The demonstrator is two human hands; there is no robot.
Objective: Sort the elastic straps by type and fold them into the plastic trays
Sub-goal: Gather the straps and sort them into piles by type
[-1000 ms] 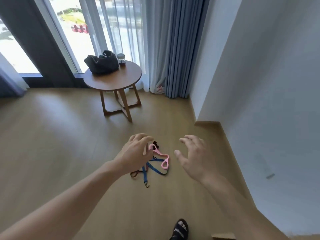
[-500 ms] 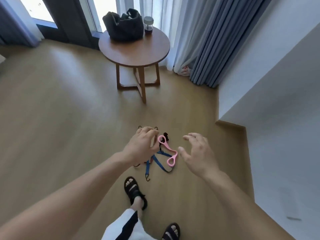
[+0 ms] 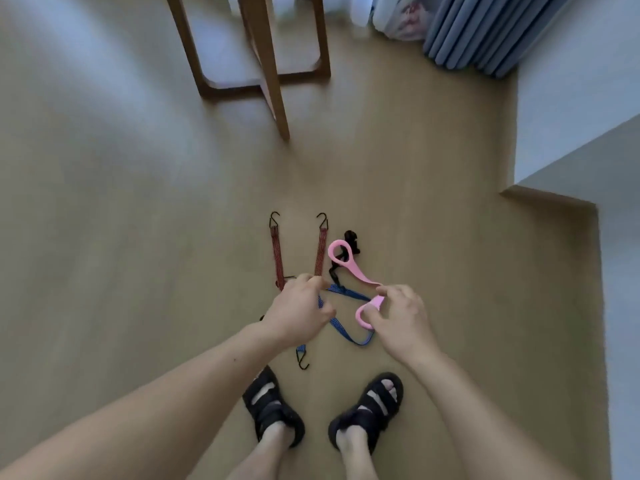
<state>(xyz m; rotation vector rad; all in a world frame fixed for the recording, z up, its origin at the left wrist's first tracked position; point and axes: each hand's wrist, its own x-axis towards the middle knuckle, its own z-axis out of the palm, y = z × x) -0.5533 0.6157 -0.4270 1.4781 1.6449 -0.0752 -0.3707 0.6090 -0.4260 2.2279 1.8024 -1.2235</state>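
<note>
While the right hand (image 3: pixel 398 320) pinches the near loop of the pink figure-eight rubber band (image 3: pixel 358 276) and the left hand (image 3: pixel 294 317) curls over the blue hooked bungee cord (image 3: pixel 346 292), grip unclear, mid wooden floor (image 3: pixel 138 237), we judge sorting just starting; next: lift, untangle, find trays.

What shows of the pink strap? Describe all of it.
The pink strap is a smooth, rubbery-looking figure-eight band, a loop at each end. The right hand pinches its near loop; its far loop overlaps a black strap on the wooden floor, beside a red hooked cord.
</note>
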